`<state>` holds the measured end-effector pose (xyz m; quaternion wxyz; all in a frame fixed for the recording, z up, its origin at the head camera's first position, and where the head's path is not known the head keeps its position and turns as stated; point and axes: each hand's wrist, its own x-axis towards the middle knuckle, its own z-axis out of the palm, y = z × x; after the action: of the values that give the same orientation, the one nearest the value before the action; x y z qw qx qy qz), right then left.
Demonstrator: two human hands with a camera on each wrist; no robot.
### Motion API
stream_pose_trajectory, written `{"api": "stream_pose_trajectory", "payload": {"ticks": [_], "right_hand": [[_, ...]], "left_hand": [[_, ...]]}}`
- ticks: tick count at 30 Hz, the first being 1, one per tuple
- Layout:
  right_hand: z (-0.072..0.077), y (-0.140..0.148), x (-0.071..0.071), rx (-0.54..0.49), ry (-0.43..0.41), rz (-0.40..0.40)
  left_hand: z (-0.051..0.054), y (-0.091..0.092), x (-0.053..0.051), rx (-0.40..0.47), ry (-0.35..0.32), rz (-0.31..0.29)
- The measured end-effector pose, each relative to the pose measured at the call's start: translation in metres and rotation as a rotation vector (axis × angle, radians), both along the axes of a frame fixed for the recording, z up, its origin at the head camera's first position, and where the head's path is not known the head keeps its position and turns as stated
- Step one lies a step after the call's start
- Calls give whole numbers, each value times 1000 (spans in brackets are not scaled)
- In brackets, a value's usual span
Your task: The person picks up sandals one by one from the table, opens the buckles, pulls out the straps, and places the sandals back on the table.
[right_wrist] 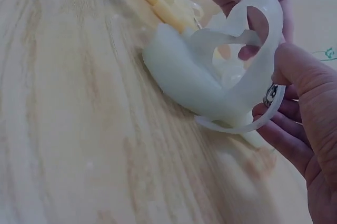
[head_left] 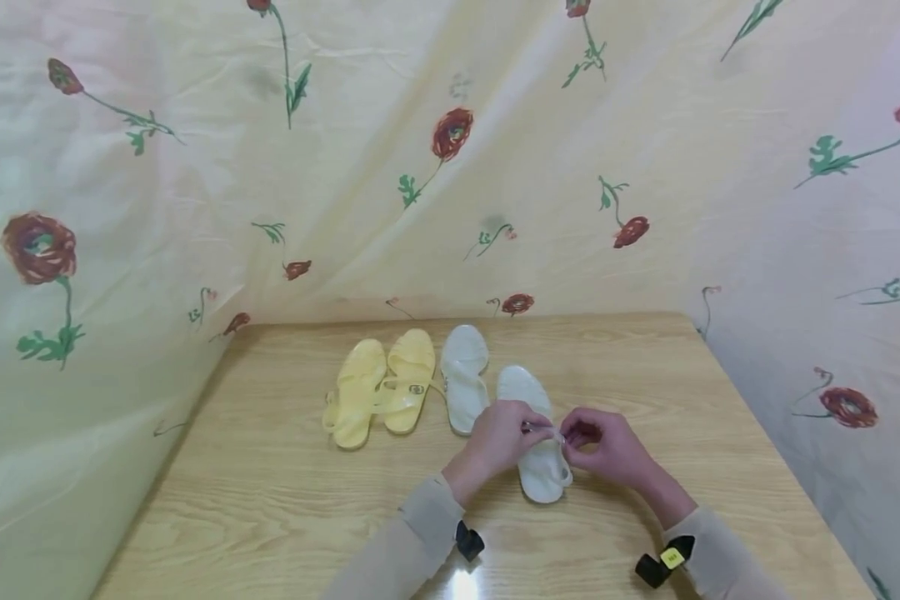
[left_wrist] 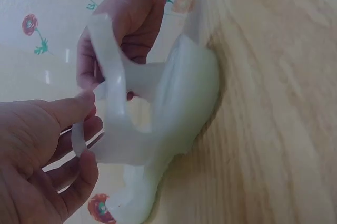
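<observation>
A white sandal lies on the wooden table, sole down, with its toe pointing away from me. My left hand pinches one of its straps between thumb and fingers, above the sandal's left side. On the other side my right hand pinches a strap end with a silver metal buckle between thumb and fingertips. The two hands face each other, a short gap apart, over the rear half of the sandal. Whether the strap is threaded through the buckle cannot be made out.
A second white sandal lies just left of the hands. Further left, two yellow sandals lie side by side. The wooden table ends at the back against a hanging cloth printed with red flowers.
</observation>
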<state>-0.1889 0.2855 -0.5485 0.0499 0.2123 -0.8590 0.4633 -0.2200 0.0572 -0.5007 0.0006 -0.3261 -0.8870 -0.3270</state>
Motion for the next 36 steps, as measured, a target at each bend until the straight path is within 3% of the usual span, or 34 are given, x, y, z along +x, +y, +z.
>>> {"api": "stream_pose_trajectory", "payload": {"ticks": [10, 20, 28, 36], "right_hand": [[0, 1, 1, -18, 51, 19], [1, -3, 0, -22, 33, 24], [-3, -3, 2, -13, 55, 9], [0, -6, 2, -28, 88, 40]], "left_hand": [[3, 0, -4, 0, -37, 4], [1, 2, -4, -33, 4, -31], [-3, -3, -12, 61, -65, -33], [-2, 2, -14, 38, -87, -61]]}}
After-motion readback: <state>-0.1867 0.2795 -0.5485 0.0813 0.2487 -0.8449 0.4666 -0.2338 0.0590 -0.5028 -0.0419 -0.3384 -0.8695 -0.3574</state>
